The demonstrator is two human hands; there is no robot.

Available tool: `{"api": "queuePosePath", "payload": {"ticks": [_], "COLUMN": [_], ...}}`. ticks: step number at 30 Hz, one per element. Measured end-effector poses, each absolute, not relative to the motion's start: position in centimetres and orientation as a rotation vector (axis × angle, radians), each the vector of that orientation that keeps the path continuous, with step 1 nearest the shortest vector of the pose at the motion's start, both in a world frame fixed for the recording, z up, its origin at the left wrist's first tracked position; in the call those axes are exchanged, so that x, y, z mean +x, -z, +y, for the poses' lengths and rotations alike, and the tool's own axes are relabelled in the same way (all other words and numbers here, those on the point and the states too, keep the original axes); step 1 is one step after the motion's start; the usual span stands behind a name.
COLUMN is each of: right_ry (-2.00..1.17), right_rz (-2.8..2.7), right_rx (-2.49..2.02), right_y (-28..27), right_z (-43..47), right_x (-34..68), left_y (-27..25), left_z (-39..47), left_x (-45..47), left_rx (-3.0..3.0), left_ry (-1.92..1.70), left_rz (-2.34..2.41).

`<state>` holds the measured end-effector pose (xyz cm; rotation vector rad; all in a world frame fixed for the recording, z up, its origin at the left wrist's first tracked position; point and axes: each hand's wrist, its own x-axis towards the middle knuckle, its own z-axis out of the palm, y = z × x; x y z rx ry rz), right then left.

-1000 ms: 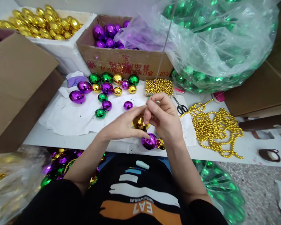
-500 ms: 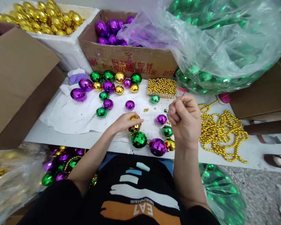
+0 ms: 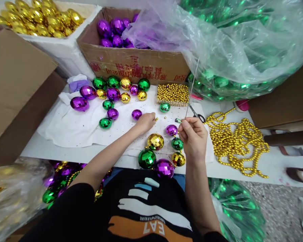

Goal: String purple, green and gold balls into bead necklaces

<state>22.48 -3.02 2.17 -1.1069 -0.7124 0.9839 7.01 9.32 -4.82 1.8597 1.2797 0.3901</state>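
My right hand is closed in a pinch around the lower end of a long thin needle, which points up and slightly right. With its fingers drawn together, my left hand reaches down to a few small gold beads on the white cloth and pinches at one. Below the hands curves a string of big faceted beads: a gold bead, a green bead, a purple bead and several more up the right side. A fine thread shows faintly near its upper purple bead.
A clear box of small gold beads stands behind the hands, near scissors. More faceted beads lie to the left. Gold bead chains are heaped right. A cardboard box and a bag of green beads line the back.
My left hand has let go of the big gold bead and moved up to the small beads. My right hand has lowered slightly, and the needle now stands upright above it.
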Motion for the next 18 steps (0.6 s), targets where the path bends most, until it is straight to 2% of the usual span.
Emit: {"api": "queuePosePath", "payload": {"ticks": [9,15,18], "right_ry": [-0.968,-0.764,-0.678], "right_rz": [-0.759,-1.181,-1.374], "right_rx": [-1.203,-1.547,-1.644], "right_y": [-1.5,-1.3,-1.1], "right_z": [-3.4,-5.2,-6.4], "right_x": [22.5,23.1,23.0], "left_y": [5.1,3.4,2.7], "left_z": [7.9,6.3,5.6], "left_x": [7.4,4.3,2.6], "left_rx": [1.781,0.773,0.475], "left_ry": [-0.586,-0.863,-0.908], "left_rz": [1.290,0.919,0.828]}}
